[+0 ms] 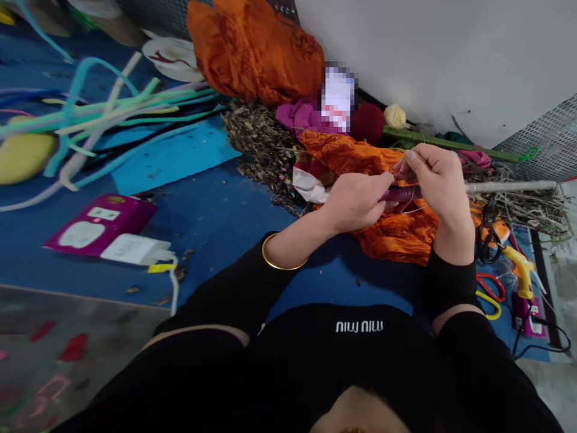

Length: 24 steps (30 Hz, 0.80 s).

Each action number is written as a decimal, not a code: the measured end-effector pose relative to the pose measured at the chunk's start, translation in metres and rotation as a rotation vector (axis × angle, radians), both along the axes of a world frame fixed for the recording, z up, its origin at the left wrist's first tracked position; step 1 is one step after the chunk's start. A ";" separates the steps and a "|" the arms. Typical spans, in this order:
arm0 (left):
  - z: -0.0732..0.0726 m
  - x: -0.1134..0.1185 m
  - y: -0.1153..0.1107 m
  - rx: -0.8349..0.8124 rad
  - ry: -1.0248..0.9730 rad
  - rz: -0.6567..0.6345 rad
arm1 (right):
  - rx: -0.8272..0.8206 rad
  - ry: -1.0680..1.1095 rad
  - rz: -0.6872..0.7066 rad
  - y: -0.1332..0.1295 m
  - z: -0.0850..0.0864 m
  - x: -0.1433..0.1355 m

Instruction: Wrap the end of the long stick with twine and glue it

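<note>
Fingers closed, my left hand (360, 198) grips the near end of a purple rod-like thing (404, 193) with faint lettering; its exact kind is unclear. My right hand (442, 180) is held above the rod's other side, thumb and forefinger pinched on a thin thread (411, 209) that loops down below. Beyond the right wrist runs a pale wrapped stick (514, 187); my hand hides whether it joins the purple part. Crumpled orange fabric (392, 237) lies under both hands. White material (309, 185) shows just left of my left hand.
Dried plant stems (256, 144) lie on the blue table (225, 222). At left are pipe cleaners (148, 114) and a purple power strip (101, 224). Black-handled scissors (488, 234), red-and-yellow handles (493, 294) and a yellow glue gun (520, 270) are at right. A lit phone (338, 96) leans behind.
</note>
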<state>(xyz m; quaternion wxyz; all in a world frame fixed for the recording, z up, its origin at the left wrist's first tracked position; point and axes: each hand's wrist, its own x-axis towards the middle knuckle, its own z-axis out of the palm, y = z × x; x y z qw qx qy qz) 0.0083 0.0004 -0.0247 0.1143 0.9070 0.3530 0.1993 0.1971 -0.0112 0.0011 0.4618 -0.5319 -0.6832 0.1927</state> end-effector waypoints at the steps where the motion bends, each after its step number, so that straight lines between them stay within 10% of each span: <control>1: -0.001 0.001 -0.001 0.009 0.010 0.001 | -0.029 0.002 0.016 0.001 0.001 0.001; 17: -0.005 -0.005 0.001 0.140 -0.033 -0.043 | -0.151 0.161 0.125 -0.001 0.020 -0.006; 24: 0.009 -0.029 0.018 0.125 -0.190 0.110 | -0.060 0.352 0.077 -0.030 0.051 0.031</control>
